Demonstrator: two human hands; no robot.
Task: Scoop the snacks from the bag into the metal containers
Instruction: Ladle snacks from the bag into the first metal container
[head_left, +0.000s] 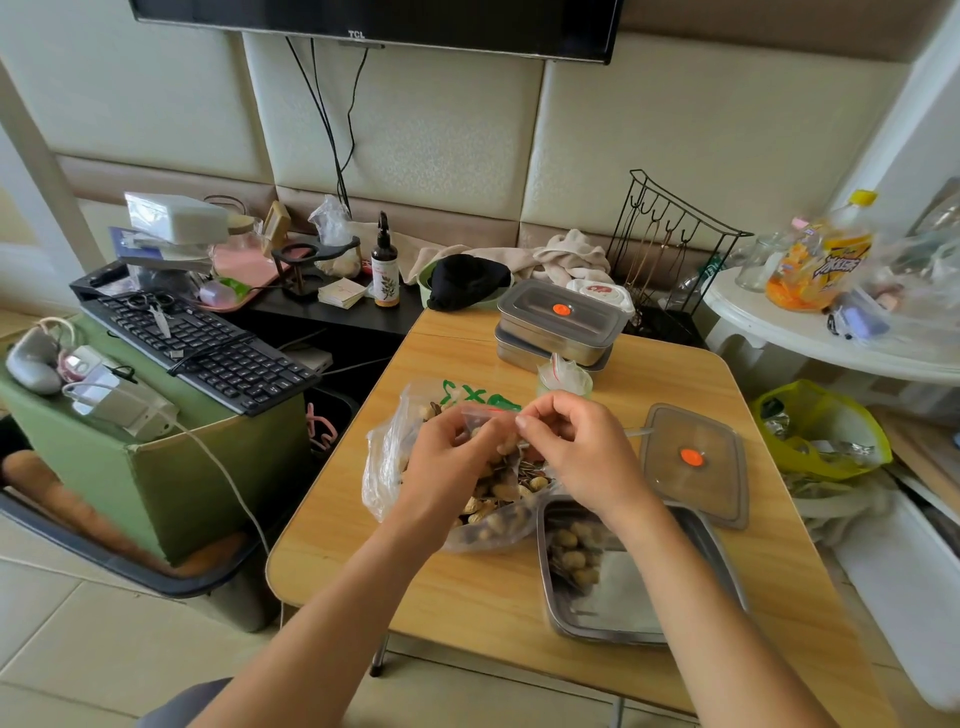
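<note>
The bag (387, 467) of peanuts (498, 506) slumps on the table (467, 587), thin, limp and slippery, so I'd hold its rim; the shells look light and brittle. My right hand (576, 447) pinches its film; my left hand (447, 457) curls inside, its hold hidden. Beside it, the open metal container (628, 603) has few peanuts; the two stacked containers (556, 325) are lidded.

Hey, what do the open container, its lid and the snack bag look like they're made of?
Open container: stainless steel, probably; brushed grey sheen with reflections.
Lid: likely plastic, smoky and semi-clear, with an orange plug.
Snack bag: thin clear plastic film, crinkled, peanuts visible through it.
</note>
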